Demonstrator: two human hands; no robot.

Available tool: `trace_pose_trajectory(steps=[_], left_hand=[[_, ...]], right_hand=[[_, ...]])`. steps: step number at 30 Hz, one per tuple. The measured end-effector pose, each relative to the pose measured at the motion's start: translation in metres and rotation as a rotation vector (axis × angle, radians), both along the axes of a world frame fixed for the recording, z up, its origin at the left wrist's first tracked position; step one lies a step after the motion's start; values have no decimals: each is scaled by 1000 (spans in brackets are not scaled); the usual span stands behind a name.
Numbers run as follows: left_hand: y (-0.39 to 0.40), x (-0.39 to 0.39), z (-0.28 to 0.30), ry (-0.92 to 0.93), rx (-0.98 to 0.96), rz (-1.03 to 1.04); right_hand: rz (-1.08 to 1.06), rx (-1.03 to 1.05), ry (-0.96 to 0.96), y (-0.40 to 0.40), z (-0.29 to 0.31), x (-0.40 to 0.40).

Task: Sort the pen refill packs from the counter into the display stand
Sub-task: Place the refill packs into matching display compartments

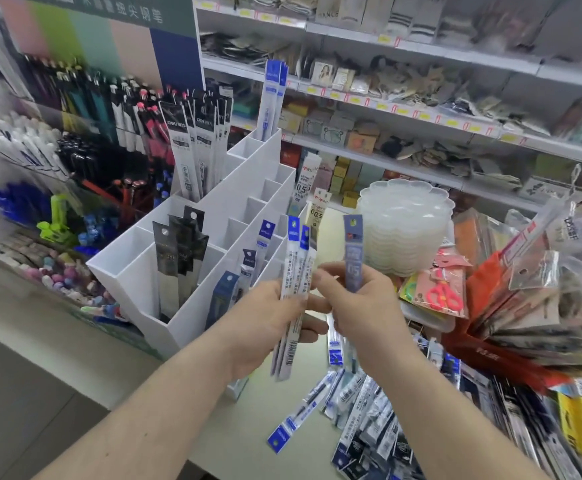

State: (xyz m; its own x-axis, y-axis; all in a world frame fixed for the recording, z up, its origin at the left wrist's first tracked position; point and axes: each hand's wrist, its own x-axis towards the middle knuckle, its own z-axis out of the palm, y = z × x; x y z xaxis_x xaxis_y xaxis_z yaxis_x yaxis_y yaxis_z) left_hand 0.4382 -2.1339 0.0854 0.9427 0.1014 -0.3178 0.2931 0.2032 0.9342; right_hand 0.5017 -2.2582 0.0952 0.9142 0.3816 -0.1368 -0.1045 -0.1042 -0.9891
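My left hand (265,317) grips a few blue-topped refill packs (294,271) upright, in front of the white display stand (192,306). My right hand (359,306) pinches a single grey-blue refill pack (353,254) marked 0.5, close beside the left hand's bundle. The stand's compartments hold black packs (178,251), black-and-white packs (192,143) and blue packs (271,98). More loose refill packs (352,410) lie scattered on the counter (275,455) below my right arm.
A stack of clear scalloped dishes (407,230) stands right of the stand. Packaged goods, pink scissors (445,296) and a red box (483,348) crowd the counter's right side. Pen displays (40,168) fill the left; shop shelves (421,116) run behind.
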Motion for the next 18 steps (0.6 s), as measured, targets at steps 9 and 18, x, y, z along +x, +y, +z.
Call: trace_pose_trajectory(steps=[9,18], left_hand=[[-8,5,-11,-22,1014,-16],[5,0,1,60,16,8]], right_hand=[[10,-73,-127,7,-10,-5],[78,159,177,-10,-10,19]])
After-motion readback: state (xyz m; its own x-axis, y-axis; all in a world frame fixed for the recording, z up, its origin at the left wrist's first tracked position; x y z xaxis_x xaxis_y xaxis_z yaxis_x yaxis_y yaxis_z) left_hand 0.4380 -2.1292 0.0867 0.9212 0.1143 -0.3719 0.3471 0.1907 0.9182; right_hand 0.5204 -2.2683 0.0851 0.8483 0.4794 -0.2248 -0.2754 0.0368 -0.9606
